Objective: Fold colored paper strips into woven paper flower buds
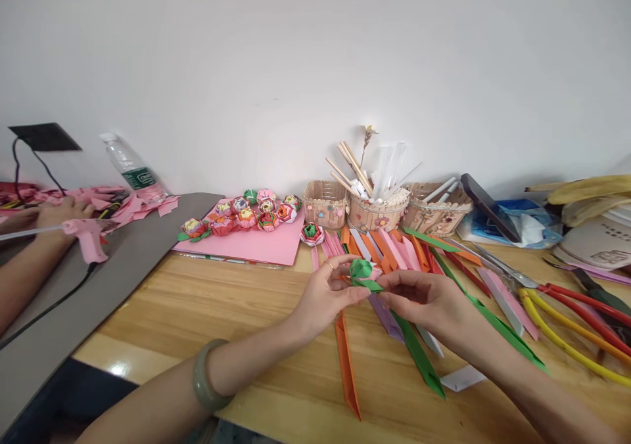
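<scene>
My left hand point(325, 296), with a ring and a jade-coloured bangle at the wrist, grips a small green and pink folded-paper flower point(362, 270) between thumb and fingers. From the right, my right hand point(419, 296) pinches the flower's green lower edge with thumb and fingertips. Folded paper strips in green point(419, 358), orange point(348, 365), purple, pink and white lie under and behind my hands. One finished-looking paper flower point(312, 234) sits behind my left hand, and several more point(246, 218) rest on a pink sheet point(276, 245).
Three decorated baskets point(378, 214) stand by the wall, holding sticks and tubes. Scissors point(513, 273) with red and yellow handles lie right. At left are another person's hands point(64, 214), a pink glue gun point(87, 237) and a bottle point(129, 165).
</scene>
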`<state>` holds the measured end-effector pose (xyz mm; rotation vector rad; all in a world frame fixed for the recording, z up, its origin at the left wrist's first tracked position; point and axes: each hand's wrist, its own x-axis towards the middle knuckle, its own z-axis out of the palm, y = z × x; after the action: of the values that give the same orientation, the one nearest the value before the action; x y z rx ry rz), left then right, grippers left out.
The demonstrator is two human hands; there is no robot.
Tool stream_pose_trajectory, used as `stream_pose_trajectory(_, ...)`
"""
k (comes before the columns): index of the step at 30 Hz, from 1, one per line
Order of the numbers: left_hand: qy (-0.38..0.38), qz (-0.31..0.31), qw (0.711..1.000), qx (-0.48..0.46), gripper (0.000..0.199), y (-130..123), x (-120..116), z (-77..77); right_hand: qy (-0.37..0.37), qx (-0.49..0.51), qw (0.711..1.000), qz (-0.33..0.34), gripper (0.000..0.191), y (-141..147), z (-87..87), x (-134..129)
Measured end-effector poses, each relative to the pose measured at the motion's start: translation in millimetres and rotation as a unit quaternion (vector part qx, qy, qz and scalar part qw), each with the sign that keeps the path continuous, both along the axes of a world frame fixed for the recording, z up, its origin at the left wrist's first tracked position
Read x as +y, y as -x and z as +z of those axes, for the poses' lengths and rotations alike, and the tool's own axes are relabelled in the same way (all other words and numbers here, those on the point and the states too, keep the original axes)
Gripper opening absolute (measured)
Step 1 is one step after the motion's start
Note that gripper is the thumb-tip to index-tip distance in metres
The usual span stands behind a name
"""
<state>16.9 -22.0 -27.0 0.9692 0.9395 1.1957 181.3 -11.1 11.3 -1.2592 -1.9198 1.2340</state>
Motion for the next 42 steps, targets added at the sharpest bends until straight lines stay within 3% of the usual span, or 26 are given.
stream_pose_trajectory(7, 0.014, -0.019, 1.000, -0.015, 0.048, 0.2, -1.5, -0.9, -0.094, -0.052, 0.994, 0.012, 0.017, -0.9, -3.0, -1.0)
stream_pose_trajectory(17, -0.033, 0.020, 0.995, 0.097, 0.043, -2.6, -4.9, 1.7, -0.057, -0.053, 0.997, 0.021, 0.018, 2.8, -2.6, -4.9)
stream_pose_trajectory(30, -0.014, -0.015, 0.998, 0.067, 0.045, -2.0, -3.8, -1.7, -0.079, -0.059, 0.995, 0.008, 0.022, 2.7, -6.1, -4.4)
stream_pose_trajectory(42, -0.019, -0.005, 0.997, 0.079, 0.046, -1.7, -4.3, -1.6, -0.122, -0.076, 0.989, 0.019, 0.018, 1.7, -6.1, -4.8)
